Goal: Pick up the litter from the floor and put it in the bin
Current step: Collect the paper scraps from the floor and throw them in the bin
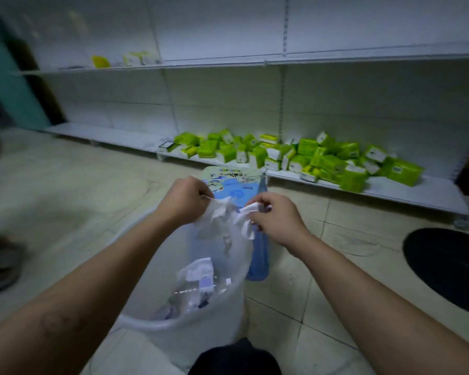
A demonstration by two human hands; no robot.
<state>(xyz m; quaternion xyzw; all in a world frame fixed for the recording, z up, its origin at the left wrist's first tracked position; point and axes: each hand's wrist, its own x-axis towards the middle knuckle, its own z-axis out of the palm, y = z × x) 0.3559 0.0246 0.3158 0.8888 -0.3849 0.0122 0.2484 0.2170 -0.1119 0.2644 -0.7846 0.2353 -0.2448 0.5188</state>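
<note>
From the head camera, both bare forearms reach forward over a white plastic bin (201,328) that stands on the tiled floor (65,185) directly in front of the person. The left hand (183,200) is closed, its grip pinched together on the top of a crumpled piece of white tissue (217,215) that hangs above the bin's far rim. The right hand (278,219) is closed too, its grip clamped on a smaller scrap of white paper (248,209), which sits just beside the tissue held by the other hand. Inside the bin lies more litter (198,277): crumpled white paper, clear wrapping and a small purple-and-white piece. Just behind the bin, partly hidden by the hands, a blue packet (233,180) with cartoon print rests on the floor, and a blue cloth-like piece (259,261) hangs beside the bin's right side. Farther back runs a white shelf unit (390,190), whose lowest shelf carries a loose heap of green and white boxes (322,158). A few yellow and white packs (119,59) sit on a higher shelf at the left, blurred. A round black object (450,266) lies on the floor at the right, and a blurred sandalled foot (0,266) shows at the left edge.
</note>
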